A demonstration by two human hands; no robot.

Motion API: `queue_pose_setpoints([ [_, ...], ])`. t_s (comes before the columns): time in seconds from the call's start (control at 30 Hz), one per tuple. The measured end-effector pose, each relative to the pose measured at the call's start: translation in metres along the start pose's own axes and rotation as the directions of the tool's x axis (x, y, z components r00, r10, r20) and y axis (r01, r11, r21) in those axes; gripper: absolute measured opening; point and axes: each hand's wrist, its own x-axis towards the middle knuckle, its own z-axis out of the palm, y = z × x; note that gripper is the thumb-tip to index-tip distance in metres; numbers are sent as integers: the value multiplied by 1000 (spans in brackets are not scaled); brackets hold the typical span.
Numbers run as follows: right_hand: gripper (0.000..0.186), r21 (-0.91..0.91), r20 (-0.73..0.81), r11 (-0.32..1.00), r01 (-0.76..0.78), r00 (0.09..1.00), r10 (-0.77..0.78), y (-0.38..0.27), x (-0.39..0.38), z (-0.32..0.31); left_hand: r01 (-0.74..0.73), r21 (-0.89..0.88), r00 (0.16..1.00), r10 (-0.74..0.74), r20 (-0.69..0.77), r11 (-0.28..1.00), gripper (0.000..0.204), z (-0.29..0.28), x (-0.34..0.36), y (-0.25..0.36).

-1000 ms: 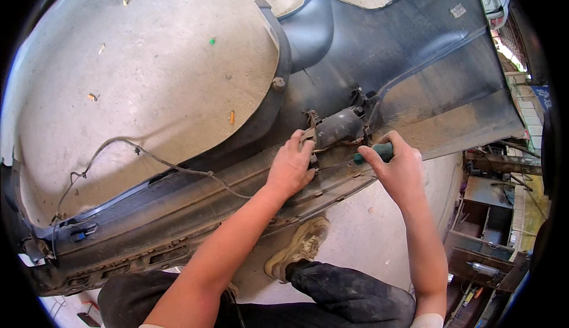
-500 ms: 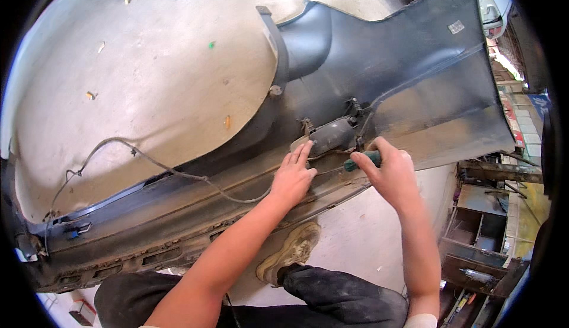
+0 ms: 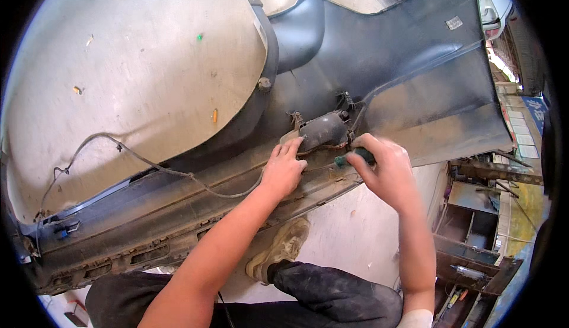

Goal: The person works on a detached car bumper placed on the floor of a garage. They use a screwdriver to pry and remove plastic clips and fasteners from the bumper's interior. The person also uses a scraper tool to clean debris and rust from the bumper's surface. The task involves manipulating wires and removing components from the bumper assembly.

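One large, curved, dark grey moulded plastic panel (image 3: 409,49), smooth above and coated with brown dust below, is spread over the pale, smooth floor (image 3: 166,43). Near its middle, one black, rounded, oblong plastic housing (image 3: 325,131) is seated, with two small dusty brackets (image 3: 345,100) standing along its upper side. One tapered, dark green tool handle (image 3: 342,161) is gripped by the right hand (image 3: 388,165), its grip closed around it just below the housing. By the left hand (image 3: 284,171), the housing's left end is touched with bent fingers; whether anything is pinched in that grip cannot be told. Across the panel's left part, one thin, dark, looping cable (image 3: 191,175) is draped, and one small bright blue clip (image 3: 66,232) is seen near its far end. Several oblong slots are cut along the lower edge. Two short orange stubs (image 3: 215,116) and one tiny green scrap (image 3: 200,37) are scattered on the floor. One worn, beige shoe (image 3: 284,248) is planted beneath the panel's near edge.
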Motion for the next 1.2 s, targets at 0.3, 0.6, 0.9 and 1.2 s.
queue_pose_setpoints([
  [0.3, 14, -128, 125, 950, -284, 946, 300, -14, 1, -4, 35, 3, 998, -35, 55, 999, 16, 3, 0, -4],
  [0.6, 12, -23, -6, 991, -135, 991, 135, -9, -5, -1, 38, -50, 997, -34, 70, 998, 14, 0, 1, -3],
  [0.9, 18, 130, -34, 988, -85, 995, 90, -5, -9, 5, 41, -54, 993, -35, 115, 998, 16, -4, 1, -1],
  [1.2, 18, 365, -59, 931, -7, 998, 31, -7, -12, 4, 49, -54, 991, -42, 125, 997, 15, -2, -1, -2],
])
